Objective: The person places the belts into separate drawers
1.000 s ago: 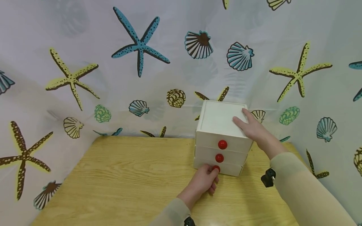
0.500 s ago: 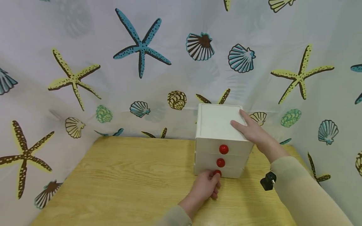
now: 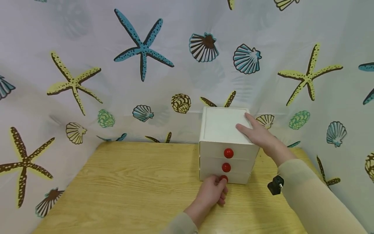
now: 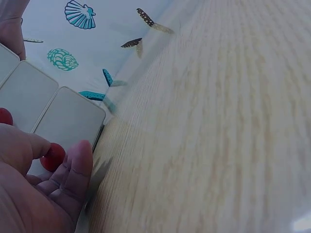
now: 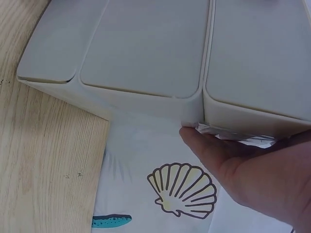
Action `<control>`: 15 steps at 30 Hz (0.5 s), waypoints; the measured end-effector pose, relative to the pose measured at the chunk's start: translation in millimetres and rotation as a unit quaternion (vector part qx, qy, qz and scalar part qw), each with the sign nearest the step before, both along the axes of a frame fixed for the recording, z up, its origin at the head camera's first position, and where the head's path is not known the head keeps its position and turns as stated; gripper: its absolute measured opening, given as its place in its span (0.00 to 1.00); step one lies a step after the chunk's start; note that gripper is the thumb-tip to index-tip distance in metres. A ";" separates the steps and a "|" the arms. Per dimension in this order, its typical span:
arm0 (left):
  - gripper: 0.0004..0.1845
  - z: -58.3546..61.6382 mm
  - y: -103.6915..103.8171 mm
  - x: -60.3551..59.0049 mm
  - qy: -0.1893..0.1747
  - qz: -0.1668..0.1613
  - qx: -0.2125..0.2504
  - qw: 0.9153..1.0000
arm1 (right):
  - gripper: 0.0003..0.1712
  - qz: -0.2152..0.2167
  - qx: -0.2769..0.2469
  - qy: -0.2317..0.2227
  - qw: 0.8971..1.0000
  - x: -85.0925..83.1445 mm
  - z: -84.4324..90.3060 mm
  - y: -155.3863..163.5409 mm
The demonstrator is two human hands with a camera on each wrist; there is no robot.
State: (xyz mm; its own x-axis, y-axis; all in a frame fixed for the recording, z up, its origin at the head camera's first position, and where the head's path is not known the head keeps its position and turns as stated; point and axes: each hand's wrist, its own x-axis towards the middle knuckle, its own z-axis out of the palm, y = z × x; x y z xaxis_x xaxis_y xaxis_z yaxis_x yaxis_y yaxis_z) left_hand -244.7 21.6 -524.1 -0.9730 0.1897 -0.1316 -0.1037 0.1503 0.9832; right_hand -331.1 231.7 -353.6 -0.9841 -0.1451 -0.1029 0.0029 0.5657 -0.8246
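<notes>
A white drawer unit stands on the table, its three drawers stacked with a round red knob on each front. My left hand pinches the bottom knob between thumb and fingers; the left wrist view shows the same knob at the fingertips. Above it are the middle knob and the top knob. Across the unit's upper right edge lies my right hand, two digits stretched over the top. In the right wrist view the right hand touches the unit's side. All drawers look closed.
The wooden table spreads out to the left of the unit. Behind and on both sides hangs a white curtain printed with starfish and shells. A small black device sits on the right sleeve.
The drawer unit has come slightly toward me and turned a little, along with both hands. My left hand keeps its pinch on the bottom knob, and my right hand stays on the top edge.
</notes>
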 end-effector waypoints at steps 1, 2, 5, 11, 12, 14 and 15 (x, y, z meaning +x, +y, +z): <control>0.11 0.4 0.1 1.6 -0.002 0.003 -0.001 1.000 | 0.54 0.001 0.002 -0.003 1.000 0.7 0.5 -0.4; 0.11 0.9 0.3 3.2 -0.004 0.004 -0.002 1.000 | 0.54 0.003 0.003 -0.004 1.000 1.0 0.5 -0.8; 0.12 0.9 0.3 6.3 -0.007 0.007 0.001 1.000 | 0.54 0.006 0.004 -0.005 1.000 2.0 0.1 -0.8; 0.14 1.5 -3.6 6.8 -0.012 -0.007 0.003 1.000 | 0.52 -0.003 -0.014 0.005 1.000 3.0 -2.5 -0.8; 0.14 2.3 -5.0 6.9 -0.014 -0.013 0.002 1.000 | 0.52 -0.006 -0.023 0.005 1.000 3.2 -3.1 -0.6; 0.15 3.8 -8.1 6.9 -0.014 -0.026 -0.005 1.000 | 0.52 -0.017 -0.041 0.005 0.999 3.9 -4.1 0.5; 0.15 4.4 -9.8 6.9 -0.014 -0.034 -0.009 0.999 | 0.52 -0.024 -0.048 0.004 0.999 4.4 -4.9 1.7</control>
